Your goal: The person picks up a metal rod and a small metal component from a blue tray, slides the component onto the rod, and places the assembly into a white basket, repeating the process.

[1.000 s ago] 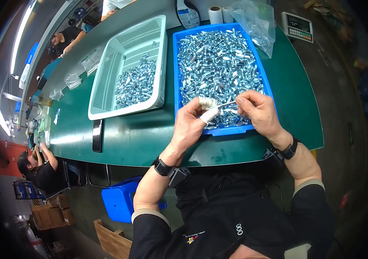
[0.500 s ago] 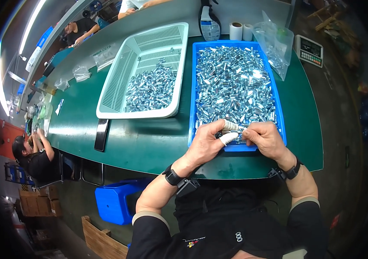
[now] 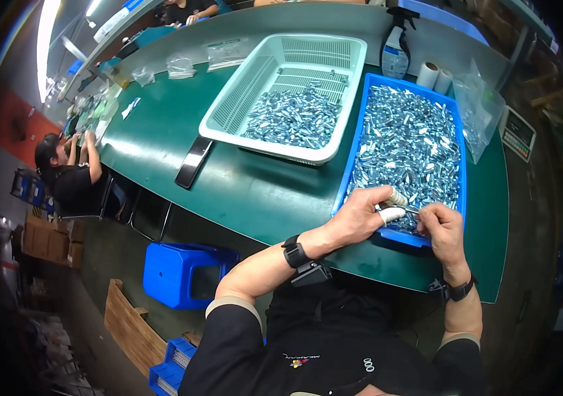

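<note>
Over the near end of a blue tray (image 3: 351, 177) my two hands meet. White tape wraps the thumb and forefinger of my left hand (image 3: 359, 216), which are closed on a small shiny metal part (image 3: 411, 210). Facing it, my right hand (image 3: 444, 232) has its fingertips pinched at the part's other end; whatever else they hold is too small to make out. Loose silvery metal pieces (image 3: 413, 145) fill the tray below. Left of it stands a pale green perforated basket (image 3: 229, 125) with a smaller heap of similar pieces (image 3: 295, 119).
A phone (image 3: 194, 162) lies by the basket on the green table (image 3: 242, 198). Behind the tray are a spray bottle (image 3: 395, 56), white rolls (image 3: 428, 74) and a plastic bag (image 3: 479, 109). A scale (image 3: 518, 134) is at right, a blue stool (image 3: 176, 274) below left. A person (image 3: 73, 175) sits far left.
The view has turned, so the table and trays appear shifted right and tilted. My hands stay together at the tray's near end, with the right fingertips slightly farther from the left.
</note>
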Tool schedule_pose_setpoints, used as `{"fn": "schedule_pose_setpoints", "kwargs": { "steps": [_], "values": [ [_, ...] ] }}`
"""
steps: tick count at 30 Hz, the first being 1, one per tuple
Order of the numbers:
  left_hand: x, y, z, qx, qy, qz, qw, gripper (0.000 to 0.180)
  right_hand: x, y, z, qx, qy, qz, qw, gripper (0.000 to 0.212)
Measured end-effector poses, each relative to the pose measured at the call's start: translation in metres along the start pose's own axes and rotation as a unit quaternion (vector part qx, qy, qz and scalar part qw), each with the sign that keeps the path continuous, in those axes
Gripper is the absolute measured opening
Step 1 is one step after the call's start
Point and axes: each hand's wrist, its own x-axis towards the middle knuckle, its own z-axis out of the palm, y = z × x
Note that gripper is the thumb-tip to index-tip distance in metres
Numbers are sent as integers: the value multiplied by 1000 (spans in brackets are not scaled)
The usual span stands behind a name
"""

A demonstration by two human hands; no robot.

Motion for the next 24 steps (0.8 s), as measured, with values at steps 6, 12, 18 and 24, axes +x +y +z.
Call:
{"fn": "schedule_pose_setpoints", "kwargs": {
  "steps": [6, 12, 18, 24],
  "values": [
    [3, 30, -62, 242, 142, 143, 949, 18, 5, -3, -2, 37, 98, 35, 994, 27],
    [31, 58, -122, 539, 264, 203, 774, 34, 8, 7, -11, 107, 104, 28, 988, 27],
    [40, 12, -62, 626, -5, 205, 753, 13, 13, 0, -3, 105, 88, 6, 991, 27],
    [53, -18, -38, 675, -58, 159, 718, 6, 0, 4, -6, 100, 110, 33, 988, 27]
  ]
}}
